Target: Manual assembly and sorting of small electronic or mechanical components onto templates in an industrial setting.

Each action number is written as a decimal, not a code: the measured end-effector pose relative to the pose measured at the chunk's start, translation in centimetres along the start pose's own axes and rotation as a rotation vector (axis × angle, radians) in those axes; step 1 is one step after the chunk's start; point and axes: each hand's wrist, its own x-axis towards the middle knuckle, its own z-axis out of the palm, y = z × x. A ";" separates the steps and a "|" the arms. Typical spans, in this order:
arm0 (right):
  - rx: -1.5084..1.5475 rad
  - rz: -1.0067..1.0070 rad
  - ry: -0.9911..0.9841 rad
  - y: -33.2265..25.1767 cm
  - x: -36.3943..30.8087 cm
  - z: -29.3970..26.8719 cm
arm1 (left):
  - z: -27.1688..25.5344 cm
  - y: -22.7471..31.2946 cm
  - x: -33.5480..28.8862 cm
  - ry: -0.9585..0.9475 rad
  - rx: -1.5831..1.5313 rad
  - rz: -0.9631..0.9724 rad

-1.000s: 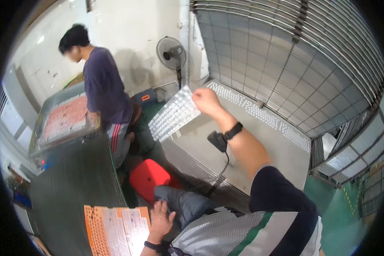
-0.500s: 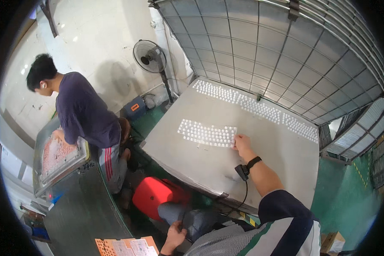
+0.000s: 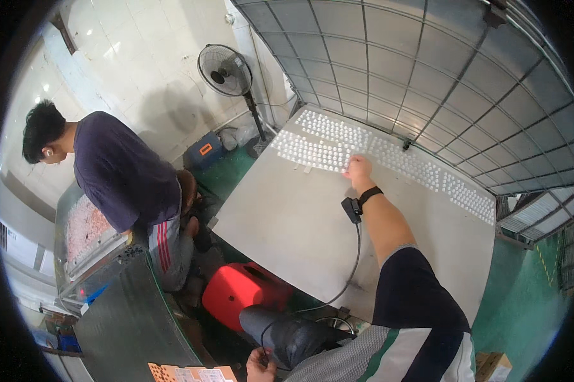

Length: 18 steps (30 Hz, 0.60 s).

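Clear dimpled sheet lies at or just above the far left part of the pale grey tabletop, right in front of the back row of similar sheets; can't tell if edges overlap or if it's fully down. Right hand has its right end pinched, thumb and fingers closed on it. Left hand is low by the thigh, fingers curled near a thin black cable; can't tell if it grips anything. Handling guess: sheet very light, thin plastic, flexes along its length, slick, domes probably crush if squeezed. Best hold is a flat edge or corner, clear of the domes. Surfaces: domes round, glossy, in close rows; tabletop flat, matt, lightly marked. Behind it, wire mesh panel, square grid, smooth grey sheet backing. Nearer left, red stool, hard moulded look; dark green worktop, flat, with orange perforated card at the lower edge. Co-worker leans over a tray of pinkish-white bits, grainy, too small to make out
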 end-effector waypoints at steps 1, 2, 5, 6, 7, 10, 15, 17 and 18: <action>0.000 -0.013 0.031 0.0 0.4 -0.4 | -0.2 0.0 -0.1 -0.032 0.061 0.029; 0.000 -0.013 0.029 0.0 0.8 -0.7 | -0.2 0.0 -0.1 -0.065 0.121 0.059; -0.085 0.034 0.029 0.4 2.3 -1.7 | 0.5 1.0 -0.4 -0.062 0.109 0.061; -0.218 0.007 0.060 0.7 3.2 -1.9 | 0.8 1.7 -0.4 -0.062 0.101 0.062; -0.356 -0.016 0.071 0.9 3.0 -1.4 | 0.8 2.5 -0.7 -0.052 0.159 0.064; -0.914 -0.438 0.157 1.8 0.0 0.9 | -0.8 1.3 -1.9 -0.025 0.338 0.117; -0.765 -0.787 -0.383 -0.6 -11.0 6.5 | -0.3 3.2 -4.9 -0.231 0.101 0.134; -0.623 -0.740 -0.719 -2.4 -17.4 9.6 | 0.5 3.8 -6.3 -0.359 0.202 0.182; -0.610 -0.772 -0.841 -2.7 -21.8 11.5 | 0.8 3.5 -7.0 -0.339 0.218 0.292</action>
